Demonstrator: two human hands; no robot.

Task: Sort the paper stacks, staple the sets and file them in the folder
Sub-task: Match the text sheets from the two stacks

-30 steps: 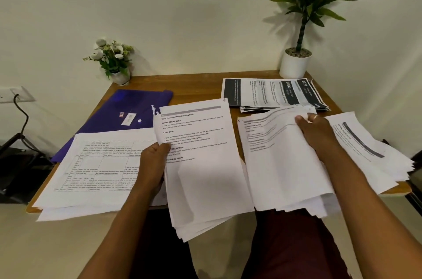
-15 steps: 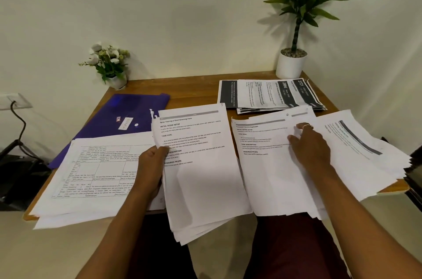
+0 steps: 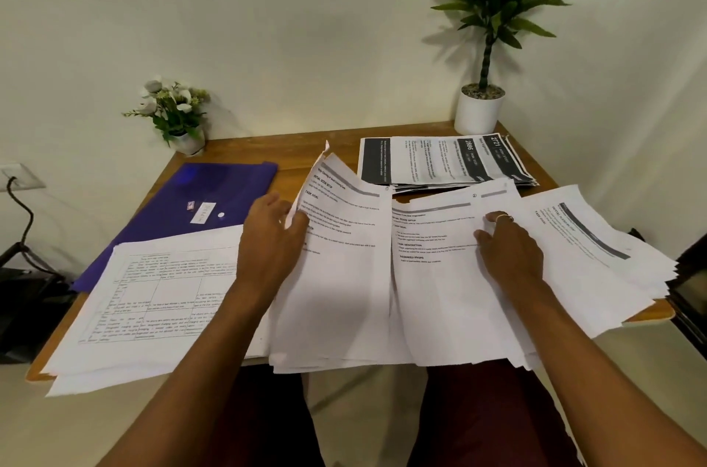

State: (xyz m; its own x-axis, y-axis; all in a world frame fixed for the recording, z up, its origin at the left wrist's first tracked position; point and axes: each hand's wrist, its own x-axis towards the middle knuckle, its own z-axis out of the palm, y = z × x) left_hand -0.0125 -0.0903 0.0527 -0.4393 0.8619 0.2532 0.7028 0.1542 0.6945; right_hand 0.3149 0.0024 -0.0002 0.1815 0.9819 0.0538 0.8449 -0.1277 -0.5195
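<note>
Several paper stacks cover the wooden table [image 3: 294,151]. My left hand [image 3: 269,243] grips the left edge of the middle stack [image 3: 344,275], whose top corner curls upward. My right hand [image 3: 509,248] rests flat with straight fingers on the stack beside it [image 3: 440,287]. A fanned pile [image 3: 597,264] spreads to the right. A stack of table-printed sheets [image 3: 153,298] lies at the left. At the back right sits a stack with black bands [image 3: 440,160]. The purple folder [image 3: 199,206] lies shut at the back left, partly under the table-printed sheets.
A small pot of white flowers [image 3: 174,114] stands at the back left corner. At the back right corner is a tall green plant in a white pot [image 3: 480,111]. Papers overhang the table's front edge above my lap. A dark object [image 3: 688,290] sits off the right edge.
The middle stack has come down onto the table and my left hand has slid up its left edge, curling the top corner. My right hand has pressed its stack flat.
</note>
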